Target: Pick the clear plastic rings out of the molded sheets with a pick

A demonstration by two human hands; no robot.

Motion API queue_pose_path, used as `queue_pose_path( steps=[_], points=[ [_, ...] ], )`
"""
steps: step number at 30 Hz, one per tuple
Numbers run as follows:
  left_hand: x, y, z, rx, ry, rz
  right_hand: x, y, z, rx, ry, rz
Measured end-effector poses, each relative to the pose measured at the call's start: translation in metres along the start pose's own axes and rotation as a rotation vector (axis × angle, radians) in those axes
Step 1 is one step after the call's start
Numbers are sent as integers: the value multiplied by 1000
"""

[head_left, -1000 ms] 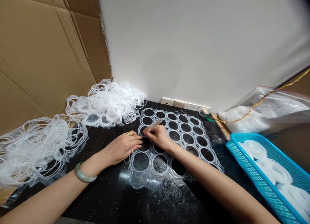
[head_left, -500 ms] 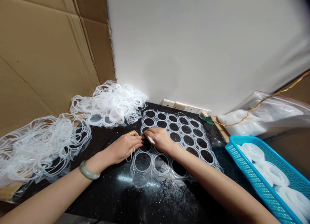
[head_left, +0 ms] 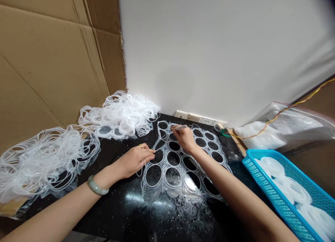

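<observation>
Fingers closed on both sides of the ring sheet

Left hand (head_left: 134,160), fingers bunched tight, and they're pinching the left edge of the clear ring sheet (head_left: 163,172), a thin white loop (head_left: 142,167) dangling beneath! Over to the right hand (head_left: 184,137): curled over the upper rows, clutching a slim pale strip (head_left: 180,127). Between them, the rings along that edge are pulled slanted and narrow. Out right, the blue basket (head_left: 261,152) carries stacked white rings (head_left: 295,189); behind it, a clear bag (head_left: 314,119) bulges with white material. Dark counter (head_left: 117,207) lies open in front, white scrap heaps (head_left: 52,161) crowding the left, wall (head_left: 209,53) behind.
</observation>
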State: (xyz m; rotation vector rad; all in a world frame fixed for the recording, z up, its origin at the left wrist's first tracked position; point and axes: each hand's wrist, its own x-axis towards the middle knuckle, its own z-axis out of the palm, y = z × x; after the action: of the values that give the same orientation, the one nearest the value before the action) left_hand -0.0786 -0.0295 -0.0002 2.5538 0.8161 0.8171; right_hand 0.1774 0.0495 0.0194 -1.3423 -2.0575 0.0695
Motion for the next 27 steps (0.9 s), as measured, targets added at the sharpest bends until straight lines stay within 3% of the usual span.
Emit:
queue_pose_path(
  steps=[3,8,11,14,20,27],
  points=[
    [0,0,0,-8,-5,-14,-6,-7,4,224,-49,-24],
    [2,-1,-4,5,-27,-44,-12,-22,6,732,-179,131],
    [4,0,-7,27,-53,-46,-14,-30,4,900,-263,188],
    [7,2,-9,50,-48,-64,-17,-34,3,942,-312,200],
    [31,-3,-5,129,173,-84,-19,-32,10,922,-337,156],
    [60,-15,7,-42,110,-298,-20,-27,6,940,-351,159]
  ],
)
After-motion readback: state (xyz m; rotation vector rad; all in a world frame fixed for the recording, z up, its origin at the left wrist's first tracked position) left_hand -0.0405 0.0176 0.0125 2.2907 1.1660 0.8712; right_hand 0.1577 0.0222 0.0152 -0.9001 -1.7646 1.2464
